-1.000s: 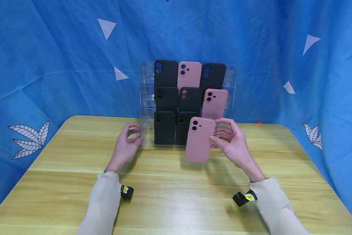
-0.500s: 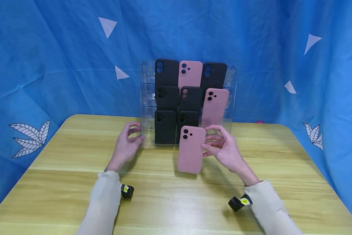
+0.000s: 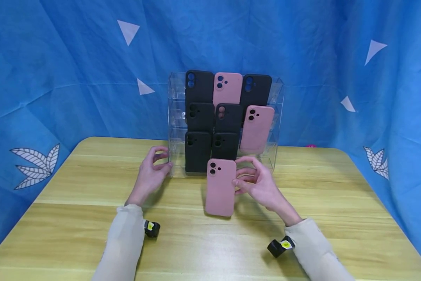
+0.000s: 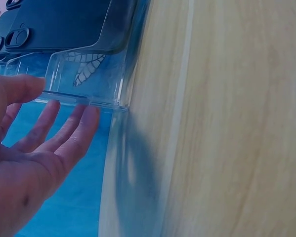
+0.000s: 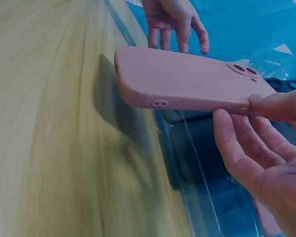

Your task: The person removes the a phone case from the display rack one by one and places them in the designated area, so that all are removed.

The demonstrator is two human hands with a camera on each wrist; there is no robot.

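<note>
A pink phone case (image 3: 220, 191) is pinched along its right edge by my right hand (image 3: 257, 185), thumb in front and fingers behind. It hangs over the table in front of the clear display rack (image 3: 275, 156). In the right wrist view the pink phone case (image 5: 177, 79) shows its side, with a shadow on the wood below. My left hand (image 3: 152, 171) touches the rack's left side. Up close in the left wrist view, the thumb and fingertips of the left hand (image 4: 44, 148) lie on either side of the rack's clear edge.
Black phone cases (image 3: 198, 156) and two pink ones, such as the upper pink case (image 3: 228, 88), stand in tiers on the rack. Below the right pink case (image 3: 257, 128), a bottom slot shows only clear plastic. Blue cloth (image 3: 91, 70) hangs behind the wooden table (image 3: 203, 249).
My right hand has brought the pink phone case left and toward me, away from the rack's lower right slot. My left hand stays at the rack's side.
</note>
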